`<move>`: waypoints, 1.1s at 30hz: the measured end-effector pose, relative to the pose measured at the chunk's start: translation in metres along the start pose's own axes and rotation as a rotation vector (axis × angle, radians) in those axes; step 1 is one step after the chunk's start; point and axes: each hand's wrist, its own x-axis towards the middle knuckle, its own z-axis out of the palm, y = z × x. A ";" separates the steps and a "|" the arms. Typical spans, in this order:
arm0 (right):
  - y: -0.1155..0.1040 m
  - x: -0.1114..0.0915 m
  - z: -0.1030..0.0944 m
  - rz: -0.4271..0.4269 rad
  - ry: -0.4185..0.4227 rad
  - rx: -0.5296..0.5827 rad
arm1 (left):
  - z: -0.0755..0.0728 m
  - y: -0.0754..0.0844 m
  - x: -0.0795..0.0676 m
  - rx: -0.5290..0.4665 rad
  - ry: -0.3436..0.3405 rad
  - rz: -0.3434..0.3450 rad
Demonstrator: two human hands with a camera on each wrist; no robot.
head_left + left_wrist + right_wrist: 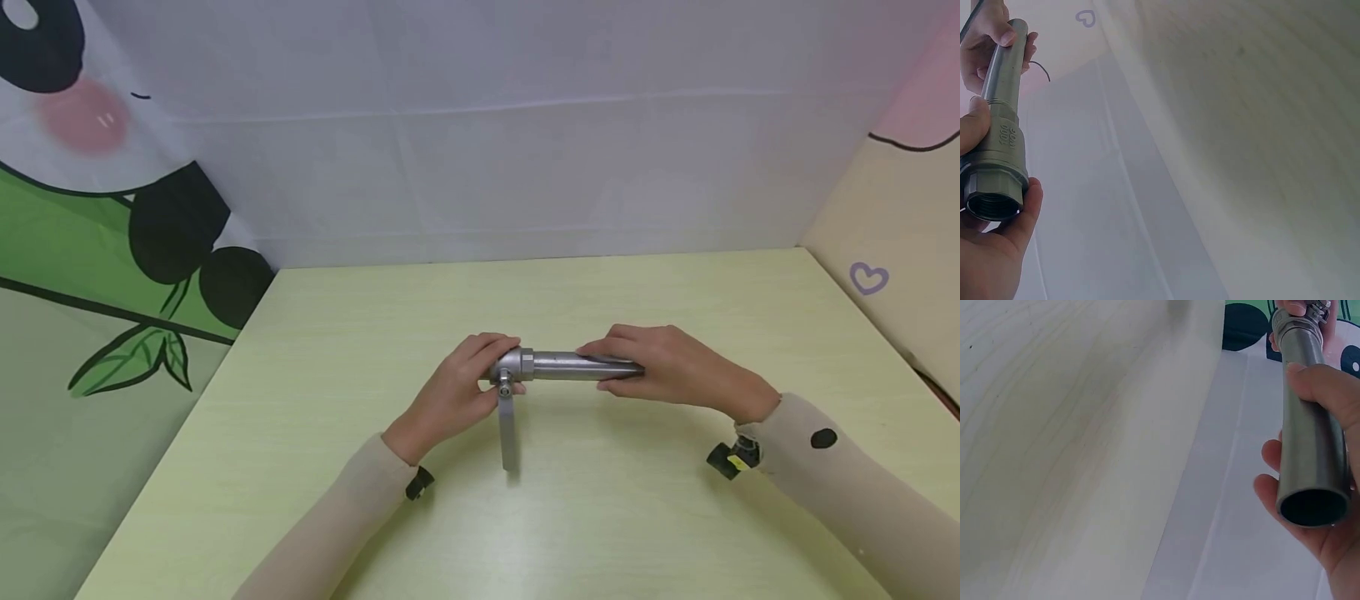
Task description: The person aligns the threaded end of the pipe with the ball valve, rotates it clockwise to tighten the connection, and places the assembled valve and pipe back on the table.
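A metal ball valve [513, 363] is joined end to end with a straight steel pipe [562, 366], and both lie level across the view. My left hand [457, 385] grips the valve body, fingers over the top and thumb below. From the valve, a flat lever handle [507, 433] points toward me. My right hand [667, 367] holds the pipe near its far right end. In the left wrist view the valve's open threaded port [994, 205] faces the camera, with raised lettering on the body. The pipe's hollow end [1314, 507] shows in the right wrist view.
Beneath the hands spreads a pale wood-grain table [360, 333]. A whitish cloth backdrop [480, 183] rises behind it, with a cartoon-printed panel [112, 250] at left and a cream panel [885, 217] at right. Small black cameras [733, 458] sit at the wrists.
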 end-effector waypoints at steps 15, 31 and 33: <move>0.013 0.003 -0.002 0.388 -0.131 0.501 | 0.001 -0.001 0.006 0.008 0.001 -0.027; 0.029 0.005 0.002 0.539 -0.294 0.825 | 0.005 -0.004 0.006 0.004 0.016 -0.001; 0.030 0.004 0.002 0.521 -0.297 0.855 | 0.006 -0.004 0.006 0.020 0.019 0.008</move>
